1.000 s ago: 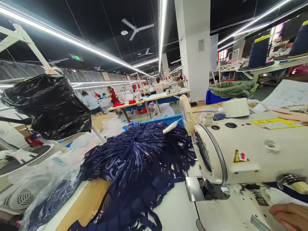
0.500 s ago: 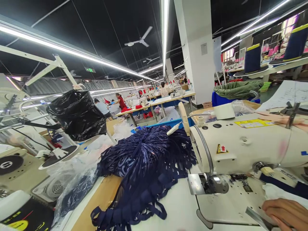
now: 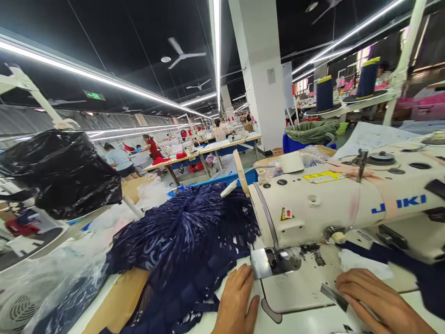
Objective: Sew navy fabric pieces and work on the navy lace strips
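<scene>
My left hand [image 3: 237,299] lies palm down on the table edge, fingers stretched out, beside a shiny metal plate [image 3: 261,263] at the end of the sewing machine [image 3: 309,204]. Nothing shows in it. My right hand [image 3: 377,297] rests low over the right part of the machine bed, its fingers extended, the thumb apart below. A flat metal piece [image 3: 333,297] meets its fingertips; whether it belongs to the machine cannot be told. White material [image 3: 365,263] lies just behind the fingers. Left of the machine spreads a big heap of navy fabric strips [image 3: 187,218].
A black plastic bag [image 3: 66,171] hangs at left above clear plastic wrapping [image 3: 73,260]. Navy fabric [image 3: 431,283] lies at far right. Navy thread cones [image 3: 324,94] stand on a rack behind the machine. Further back, people work at tables.
The view has turned right and the scene has shifted left. My left hand has come into view beside the metal plate. My right hand stays by the metal piece and shows more fully.
</scene>
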`<act>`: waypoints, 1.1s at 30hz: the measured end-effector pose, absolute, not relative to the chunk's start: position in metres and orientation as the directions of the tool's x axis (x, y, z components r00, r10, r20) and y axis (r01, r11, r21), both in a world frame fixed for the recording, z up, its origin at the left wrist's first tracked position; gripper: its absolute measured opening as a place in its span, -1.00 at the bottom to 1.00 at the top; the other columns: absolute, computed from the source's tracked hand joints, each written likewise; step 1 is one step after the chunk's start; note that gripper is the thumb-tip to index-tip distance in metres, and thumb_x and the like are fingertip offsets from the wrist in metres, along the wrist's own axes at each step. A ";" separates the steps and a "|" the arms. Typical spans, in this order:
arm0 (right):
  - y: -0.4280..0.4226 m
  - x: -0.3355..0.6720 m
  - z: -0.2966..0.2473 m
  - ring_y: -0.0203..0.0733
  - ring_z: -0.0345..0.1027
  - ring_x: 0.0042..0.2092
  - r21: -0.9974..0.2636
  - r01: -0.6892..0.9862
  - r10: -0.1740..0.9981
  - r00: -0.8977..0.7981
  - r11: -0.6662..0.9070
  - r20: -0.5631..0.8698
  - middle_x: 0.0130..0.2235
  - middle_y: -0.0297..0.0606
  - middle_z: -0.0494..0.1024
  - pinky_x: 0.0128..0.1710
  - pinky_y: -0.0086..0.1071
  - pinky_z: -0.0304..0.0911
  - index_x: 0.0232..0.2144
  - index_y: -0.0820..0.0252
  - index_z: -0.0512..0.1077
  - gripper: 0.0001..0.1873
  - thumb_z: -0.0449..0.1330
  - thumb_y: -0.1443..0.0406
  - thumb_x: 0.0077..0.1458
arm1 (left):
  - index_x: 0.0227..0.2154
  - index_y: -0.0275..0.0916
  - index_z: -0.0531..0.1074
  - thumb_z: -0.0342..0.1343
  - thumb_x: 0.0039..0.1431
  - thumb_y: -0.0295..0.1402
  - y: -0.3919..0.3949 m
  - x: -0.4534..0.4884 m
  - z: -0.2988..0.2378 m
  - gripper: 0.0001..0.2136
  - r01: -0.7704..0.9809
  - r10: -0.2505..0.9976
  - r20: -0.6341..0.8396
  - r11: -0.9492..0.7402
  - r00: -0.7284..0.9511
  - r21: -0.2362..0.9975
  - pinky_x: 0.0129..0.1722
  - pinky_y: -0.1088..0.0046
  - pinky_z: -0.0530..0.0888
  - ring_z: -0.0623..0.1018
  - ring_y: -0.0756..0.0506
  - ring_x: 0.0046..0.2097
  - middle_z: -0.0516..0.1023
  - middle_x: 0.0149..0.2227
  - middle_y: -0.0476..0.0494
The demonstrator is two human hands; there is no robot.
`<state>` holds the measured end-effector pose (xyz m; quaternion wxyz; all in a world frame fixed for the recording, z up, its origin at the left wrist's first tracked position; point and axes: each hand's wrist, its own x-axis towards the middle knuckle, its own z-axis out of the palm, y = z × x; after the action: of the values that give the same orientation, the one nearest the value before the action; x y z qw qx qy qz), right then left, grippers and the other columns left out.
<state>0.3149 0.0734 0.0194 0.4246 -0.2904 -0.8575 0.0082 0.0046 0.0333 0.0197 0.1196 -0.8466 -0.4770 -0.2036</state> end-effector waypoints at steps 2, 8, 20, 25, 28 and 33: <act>0.072 0.312 0.022 -0.17 0.39 -0.29 -0.314 0.483 0.547 -0.480 0.818 0.686 -0.36 -0.23 0.48 -0.26 -0.39 0.34 -0.34 0.14 0.42 -0.83 0.03 0.36 0.08 | 0.03 -0.34 0.23 -0.07 0.09 -0.45 0.035 0.004 0.020 -0.60 0.853 0.763 0.425 -0.521 0.486 -0.041 -0.05 0.20 0.41 0.35 -0.19 0.04 0.35 0.01 -0.29; 0.071 0.310 0.015 -0.15 0.34 -0.27 -0.440 0.460 0.631 -0.468 0.772 0.618 -0.35 -0.18 0.45 -0.28 -0.34 0.29 -0.35 0.16 0.40 -0.80 -0.03 0.37 0.13 | 0.04 -0.36 0.22 -0.11 0.08 -0.49 0.039 0.005 0.022 -0.59 0.851 0.791 0.334 -0.520 0.513 -0.074 -0.03 0.12 0.38 0.30 -0.22 0.08 0.30 0.06 -0.27; 0.071 0.312 0.018 -0.17 0.36 -0.30 -0.381 0.438 0.562 -0.430 0.814 0.707 -0.39 -0.22 0.46 -0.32 -0.35 0.31 -0.37 0.19 0.36 -0.85 -0.01 0.39 0.12 | 0.05 -0.30 0.20 -0.17 0.10 -0.55 0.042 0.028 0.037 -0.59 0.845 0.839 0.270 -0.518 0.472 0.131 0.06 0.05 0.25 0.21 -0.18 0.13 0.27 0.08 -0.21; 0.070 0.311 0.019 -0.17 0.37 -0.31 -0.385 0.448 0.575 -0.446 0.807 0.685 -0.40 -0.21 0.46 -0.35 -0.35 0.31 -0.38 0.19 0.37 -0.80 -0.05 0.38 0.14 | 0.03 -0.36 0.22 -0.13 0.05 -0.54 0.043 0.037 0.040 -0.57 0.894 0.881 0.243 -0.438 0.406 0.095 0.04 -0.02 0.25 0.22 -0.23 0.12 0.25 0.08 -0.29; 0.070 0.310 0.021 -0.19 0.37 -0.33 -0.383 0.433 0.566 -0.465 0.816 0.681 -0.40 -0.23 0.45 -0.35 -0.35 0.30 -0.38 0.18 0.36 -0.80 -0.05 0.39 0.15 | 0.01 -0.38 0.25 -0.14 0.00 -0.57 0.045 0.045 0.046 -0.55 0.895 0.884 0.188 -0.444 0.429 0.047 0.04 -0.10 0.21 0.25 -0.26 0.11 0.27 0.07 -0.31; 0.066 0.310 0.026 -0.20 0.35 -0.34 -0.367 0.404 0.535 -0.477 0.838 0.698 -0.41 -0.24 0.44 -0.36 -0.35 0.29 -0.39 0.20 0.36 -0.81 -0.05 0.42 0.13 | 0.01 -0.42 0.25 -0.15 -0.02 -0.59 0.047 0.050 0.045 -0.54 0.895 0.876 0.220 -0.445 0.429 0.026 0.04 -0.07 0.23 0.27 -0.24 0.09 0.28 0.06 -0.33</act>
<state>0.3101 0.0662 0.0260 0.4318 -0.2743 -0.8559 0.0759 0.0505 0.0466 0.0449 0.0474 -0.8441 -0.5245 -0.1011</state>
